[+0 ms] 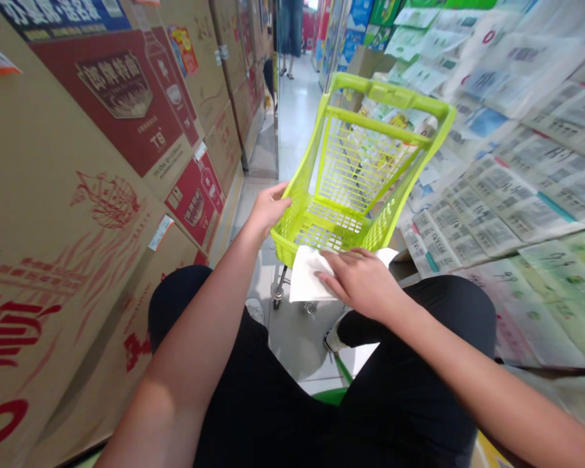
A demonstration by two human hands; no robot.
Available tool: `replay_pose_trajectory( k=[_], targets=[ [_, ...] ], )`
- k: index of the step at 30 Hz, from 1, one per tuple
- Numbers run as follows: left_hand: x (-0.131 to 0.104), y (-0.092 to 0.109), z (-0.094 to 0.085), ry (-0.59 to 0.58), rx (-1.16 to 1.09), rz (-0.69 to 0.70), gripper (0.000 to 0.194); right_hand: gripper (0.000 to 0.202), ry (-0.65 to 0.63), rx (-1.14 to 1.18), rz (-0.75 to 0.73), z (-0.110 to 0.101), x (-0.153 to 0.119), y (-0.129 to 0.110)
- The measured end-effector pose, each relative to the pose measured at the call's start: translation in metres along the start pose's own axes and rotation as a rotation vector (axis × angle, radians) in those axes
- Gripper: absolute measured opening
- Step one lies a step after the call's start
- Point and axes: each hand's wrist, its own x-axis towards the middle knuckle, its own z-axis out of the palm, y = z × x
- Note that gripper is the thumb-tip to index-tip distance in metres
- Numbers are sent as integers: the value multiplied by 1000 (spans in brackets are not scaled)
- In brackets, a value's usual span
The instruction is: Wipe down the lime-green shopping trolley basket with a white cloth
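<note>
Left hand [269, 209] is clasping, ideally steadying, the lime-green latticed plastic cart [295, 218]; right hand [365, 279] is holding a thin white sheet [306, 276] beneath its fingers.

Smooth, lightly glossy plastic forms the cart [375, 125] at centre — the matt white wipe [307, 279] below is paper or cloth — between matt cardboard boxes [49, 175] at left and shiny film-wrapped packs [558, 179] at right.

Light was bright and fairly even, whitening the far floor [299, 107] and glinting off the packs [485, 221], which looked smeared. The cart [377, 125] was sharper. Wide-angle distortion stretched the boxes [43, 162] toward the left edge.
</note>
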Motion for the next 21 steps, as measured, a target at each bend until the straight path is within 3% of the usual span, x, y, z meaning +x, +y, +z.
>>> replay_pose_trajectory(
  k=[3, 5, 7, 10, 11, 13, 17, 21],
  targets=[
    [-3, 9, -5, 223, 293, 348, 52, 58, 198, -37, -3, 1, -16, 22],
    [-16, 21, -7, 262, 513, 526, 37, 58, 285, -48, 119, 6, -20, 42],
    [-34, 34, -7, 63, 736, 593, 20, 54, 315, -2, 193, 13, -19, 61],
    [-59, 46, -8, -430, 1015, 578, 21, 45, 355, 139, 158, 23, -12, 79],
    [-64, 47, -10, -531, 1071, 561, 26, 43, 383, 182, 143, 26, -9, 82],
    [-67, 46, -13, -610, 1105, 544, 32, 38, 444, 257, 132, 29, -2, 82],
    [-61, 41, -19, -576, 958, 596, 30, 36, 510, 442, 147, 30, 7, 79],
    [-69, 42, -4, -304, 745, 688, 30, 40, 619, 661, 295, 18, 10, 91]
  ],
)
